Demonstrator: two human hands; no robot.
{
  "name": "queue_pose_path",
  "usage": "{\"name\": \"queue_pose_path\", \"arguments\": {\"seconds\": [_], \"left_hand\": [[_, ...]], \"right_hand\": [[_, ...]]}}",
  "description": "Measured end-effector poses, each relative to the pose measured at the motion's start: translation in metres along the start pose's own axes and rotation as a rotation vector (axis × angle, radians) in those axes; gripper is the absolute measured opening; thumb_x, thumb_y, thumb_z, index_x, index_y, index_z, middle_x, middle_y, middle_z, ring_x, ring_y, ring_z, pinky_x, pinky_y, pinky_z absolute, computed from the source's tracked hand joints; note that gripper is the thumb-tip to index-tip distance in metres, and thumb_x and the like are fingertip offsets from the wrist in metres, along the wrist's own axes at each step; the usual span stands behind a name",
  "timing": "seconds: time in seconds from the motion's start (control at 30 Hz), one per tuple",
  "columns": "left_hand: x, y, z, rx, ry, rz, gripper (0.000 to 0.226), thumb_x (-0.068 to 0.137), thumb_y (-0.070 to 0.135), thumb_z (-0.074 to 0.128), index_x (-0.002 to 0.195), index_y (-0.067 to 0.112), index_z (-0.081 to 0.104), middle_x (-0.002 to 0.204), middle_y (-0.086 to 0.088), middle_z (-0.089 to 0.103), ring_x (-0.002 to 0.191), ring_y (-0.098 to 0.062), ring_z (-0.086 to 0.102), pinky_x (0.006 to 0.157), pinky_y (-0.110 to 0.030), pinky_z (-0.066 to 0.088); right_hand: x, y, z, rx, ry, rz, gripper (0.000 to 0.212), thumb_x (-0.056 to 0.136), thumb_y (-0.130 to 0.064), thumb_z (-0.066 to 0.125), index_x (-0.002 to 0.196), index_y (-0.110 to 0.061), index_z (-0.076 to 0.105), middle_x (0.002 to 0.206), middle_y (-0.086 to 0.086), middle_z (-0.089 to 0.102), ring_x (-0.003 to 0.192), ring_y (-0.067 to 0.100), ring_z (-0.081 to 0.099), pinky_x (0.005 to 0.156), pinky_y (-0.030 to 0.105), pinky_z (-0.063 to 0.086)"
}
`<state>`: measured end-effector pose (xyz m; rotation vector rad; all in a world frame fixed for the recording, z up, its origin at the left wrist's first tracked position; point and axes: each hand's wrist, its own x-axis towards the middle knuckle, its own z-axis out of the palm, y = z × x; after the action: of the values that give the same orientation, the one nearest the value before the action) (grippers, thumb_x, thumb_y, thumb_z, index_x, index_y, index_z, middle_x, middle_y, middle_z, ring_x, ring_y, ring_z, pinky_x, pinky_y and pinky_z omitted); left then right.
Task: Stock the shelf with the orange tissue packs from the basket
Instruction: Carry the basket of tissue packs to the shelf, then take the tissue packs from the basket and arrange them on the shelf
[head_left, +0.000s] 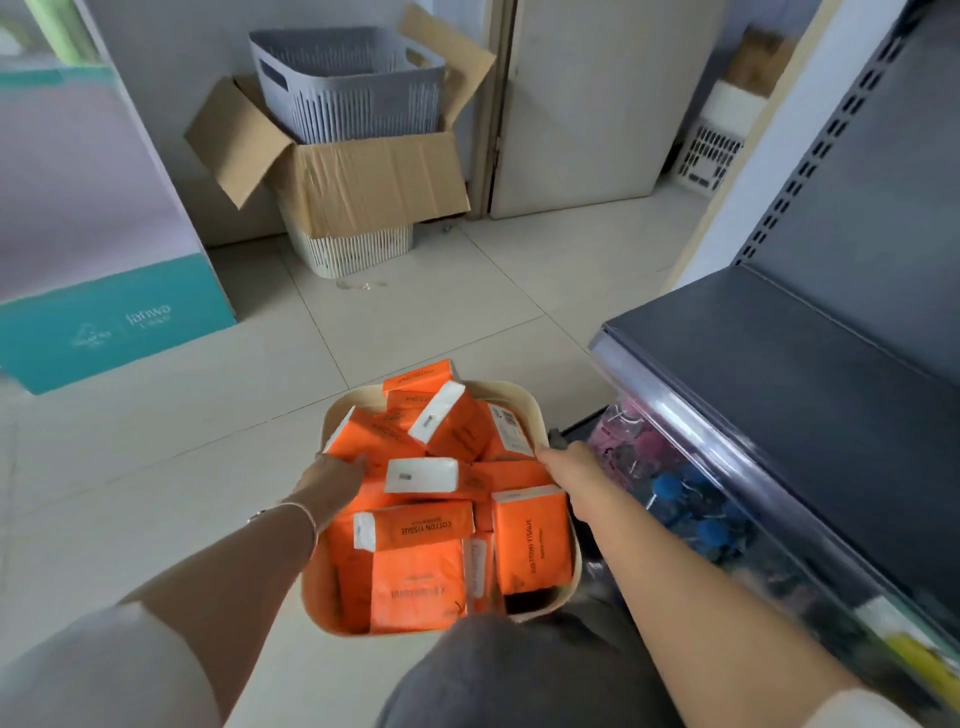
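Observation:
A cream basket (519, 391) sits low in front of my knees, heaped with several orange tissue packs (415, 577) lying at mixed angles, some showing white ends. My left hand (335, 475) grips the basket's left rim, fingers curled over the edge beside a pack. On the opposite rim my right hand (569, 467) holds on, its fingertips hidden behind the edge. To the right stands the dark grey shelf (779, 395); its top board is bare.
Under the bare board, a lower shelf level (691, 499) holds pink and blue items behind a clear front strip. An open cardboard box (363, 182) with a grey basket (348, 83) in it stands by the back wall. A teal carton (104, 332) is at left.

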<state>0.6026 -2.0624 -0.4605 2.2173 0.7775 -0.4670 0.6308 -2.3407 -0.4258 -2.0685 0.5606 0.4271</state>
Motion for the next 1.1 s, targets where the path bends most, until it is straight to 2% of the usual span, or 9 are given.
{"name": "queue_pose_path", "arguments": {"seconds": [0.07, 0.17, 0.23, 0.33, 0.47, 0.6, 0.7, 0.83, 1.1], "left_hand": [[-0.022, -0.003, -0.011, 0.071, -0.03, 0.028, 0.051, 0.09, 0.048, 0.047, 0.126, 0.012, 0.056, 0.122, -0.017, 0.059, 0.111, -0.036, 0.055, 0.098, -0.041, 0.045], [-0.056, 0.006, -0.033, 0.224, 0.002, 0.138, 0.045, 0.093, 0.042, 0.042, 0.12, 0.009, 0.058, 0.109, -0.013, 0.058, 0.108, -0.035, 0.056, 0.093, -0.041, 0.046], [-0.086, 0.024, -0.045, 0.186, -0.001, 0.25, 0.039, 0.098, 0.03, 0.042, 0.121, 0.001, 0.056, 0.108, -0.014, 0.057, 0.113, -0.036, 0.055, 0.096, -0.042, 0.045], [-0.127, 0.042, -0.059, 0.132, 0.014, 0.361, 0.035, 0.099, 0.02, 0.043, 0.123, -0.003, 0.055, 0.124, -0.019, 0.058, 0.118, -0.035, 0.053, 0.098, -0.036, 0.043], [-0.161, 0.047, -0.073, 0.206, 0.062, 0.433, 0.033, 0.097, 0.022, 0.044, 0.118, 0.002, 0.06, 0.121, -0.016, 0.061, 0.112, -0.032, 0.057, 0.092, -0.034, 0.045], [-0.186, 0.039, -0.084, 0.259, 0.107, 0.507, 0.03, 0.095, 0.028, 0.048, 0.11, 0.007, 0.064, 0.112, -0.012, 0.064, 0.1, -0.029, 0.06, 0.086, -0.036, 0.051], [-0.191, 0.036, -0.088, 0.225, 0.145, 0.517, 0.025, 0.091, 0.028, 0.052, 0.104, 0.012, 0.065, 0.109, -0.01, 0.065, 0.099, -0.029, 0.06, 0.087, -0.036, 0.051], [-0.18, 0.039, -0.084, 0.268, 0.164, 0.526, 0.02, 0.089, 0.03, 0.054, 0.099, 0.018, 0.067, 0.105, -0.005, 0.066, 0.095, -0.026, 0.061, 0.089, -0.039, 0.053], [-0.096, 0.061, -0.054, 0.457, 0.203, 0.557, 0.022, 0.093, 0.035, 0.048, 0.107, 0.025, 0.062, 0.112, 0.0, 0.065, 0.102, -0.023, 0.06, 0.09, -0.039, 0.05]], "right_hand": [[-0.023, 0.003, -0.003, -0.067, 0.02, -0.075, 0.021, 0.095, -0.024, 0.052, 0.078, -0.017, 0.041, 0.077, 0.004, 0.049, 0.082, 0.025, 0.056, 0.074, 0.035, 0.05], [-0.057, -0.004, -0.012, -0.177, 0.065, -0.184, 0.034, 0.096, -0.024, 0.047, 0.062, -0.019, 0.043, 0.066, 0.001, 0.045, 0.064, 0.019, 0.048, 0.059, 0.031, 0.038], [-0.079, -0.013, -0.02, -0.204, 0.084, -0.218, 0.022, 0.097, -0.025, 0.047, 0.084, -0.013, 0.059, 0.082, 0.005, 0.057, 0.078, 0.021, 0.055, 0.065, 0.03, 0.039], [-0.113, -0.029, -0.031, -0.299, 0.108, -0.276, 0.027, 0.097, -0.028, 0.047, 0.11, -0.009, 0.06, 0.107, 0.008, 0.063, 0.1, 0.025, 0.058, 0.077, 0.029, 0.042], [-0.152, -0.045, -0.042, -0.412, 0.127, -0.38, 0.026, 0.098, -0.025, 0.046, 0.108, -0.006, 0.061, 0.112, 0.012, 0.065, 0.096, 0.023, 0.057, 0.077, 0.027, 0.041], [-0.182, -0.053, -0.047, -0.441, 0.154, -0.444, 0.025, 0.097, -0.025, 0.049, 0.11, -0.008, 0.061, 0.113, 0.01, 0.065, 0.105, 0.026, 0.059, 0.086, 0.032, 0.046], [-0.191, -0.058, -0.048, -0.423, 0.166, -0.476, 0.022, 0.096, -0.024, 0.051, 0.108, -0.01, 0.061, 0.111, 0.008, 0.065, 0.102, 0.024, 0.06, 0.084, 0.03, 0.047], [-0.181, -0.06, -0.045, -0.398, 0.145, -0.494, 0.021, 0.095, -0.024, 0.052, 0.11, -0.012, 0.06, 0.115, 0.008, 0.064, 0.106, 0.023, 0.059, 0.091, 0.036, 0.05], [-0.092, -0.061, -0.027, -0.408, 0.003, -0.452, 0.029, 0.095, -0.022, 0.054, 0.122, -0.012, 0.055, 0.123, 0.008, 0.06, 0.114, 0.024, 0.056, 0.096, 0.038, 0.047]]}}
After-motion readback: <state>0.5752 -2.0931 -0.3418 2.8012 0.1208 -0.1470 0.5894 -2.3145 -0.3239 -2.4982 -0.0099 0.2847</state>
